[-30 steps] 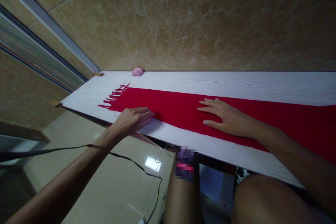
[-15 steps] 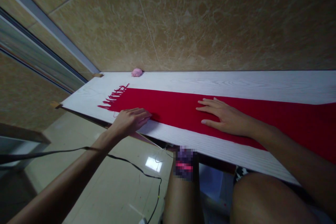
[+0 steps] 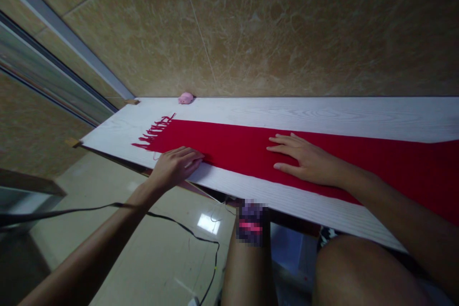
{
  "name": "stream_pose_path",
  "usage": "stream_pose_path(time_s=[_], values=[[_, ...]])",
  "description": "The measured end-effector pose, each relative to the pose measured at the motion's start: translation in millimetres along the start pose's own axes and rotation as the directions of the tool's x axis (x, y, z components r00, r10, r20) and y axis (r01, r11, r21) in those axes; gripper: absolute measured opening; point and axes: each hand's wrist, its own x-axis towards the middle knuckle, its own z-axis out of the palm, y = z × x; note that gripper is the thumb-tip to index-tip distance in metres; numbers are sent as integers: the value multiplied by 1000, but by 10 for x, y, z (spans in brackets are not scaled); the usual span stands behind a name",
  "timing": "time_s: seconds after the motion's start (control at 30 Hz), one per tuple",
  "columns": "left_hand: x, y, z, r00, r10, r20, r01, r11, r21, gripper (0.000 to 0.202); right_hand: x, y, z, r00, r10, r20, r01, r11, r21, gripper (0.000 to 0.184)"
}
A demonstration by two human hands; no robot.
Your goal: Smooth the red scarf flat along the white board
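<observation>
A long red scarf [image 3: 229, 146] with a fringe [image 3: 156, 133] at its left end lies spread along the white tabletop [image 3: 333, 117]. At the scarf's near edge, not far from the fringe, my left hand [image 3: 177, 165] has its fingers and thumb drawn together on the cloth. Any fabric inside that pinch is mostly hidden by the fingers. My right hand [image 3: 306, 160] rests flat on the scarf further right, palm down with fingers spread. Beyond the right forearm the scarf runs out of view.
A small pink pig figure [image 3: 185, 98] stands at the back by the tiled wall [image 3: 272, 33]. Brown pieces [image 3: 73, 143] sit at the table's left corners. A dark cord [image 3: 179, 222] hangs below, over the shiny floor. My legs are under the table's front edge.
</observation>
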Motion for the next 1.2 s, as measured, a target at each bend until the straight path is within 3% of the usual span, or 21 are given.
stream_pose_path(time_s=[0.2, 0.33, 0.43, 0.5, 0.67, 0.73, 0.87, 0.97, 1.2], values=[[22, 22, 38, 994, -82, -71, 87, 993, 74, 21, -5, -166, -51, 994, -88, -64, 91, 995, 36, 39], [34, 105, 38, 972, -176, -158, 197, 972, 132, 23, -4, -311, -58, 998, -65, -8, 65, 998, -2, 34], [25, 165, 72, 953, -237, -188, 259, 960, 101, 20, 0, -368, -28, 998, -47, 29, 48, 999, -15, 20], [9, 189, 115, 934, -293, -203, 315, 945, 84, 17, 2, -380, -5, 997, -64, 31, 65, 998, -15, 12], [-54, 338, 205, 862, -429, -270, 436, 899, -37, 9, 6, -365, 18, 994, -110, 12, 110, 994, 1, 12], [-77, 496, 217, 879, -401, -259, 388, 916, -101, 10, 7, -358, 19, 993, -115, 7, 115, 993, 12, 12], [-75, 899, 224, 959, -240, -147, 215, 962, -170, 22, 12, -349, 18, 994, -106, 1, 106, 994, 35, 12], [-10, 1128, 232, 981, -173, -83, 152, 965, -215, 34, 15, -344, 13, 997, -78, 2, 77, 996, 48, 13], [255, 1258, 286, 984, -161, 80, 173, 966, -191, 47, 25, -350, -9, 998, -68, -3, 68, 994, 88, 16]])
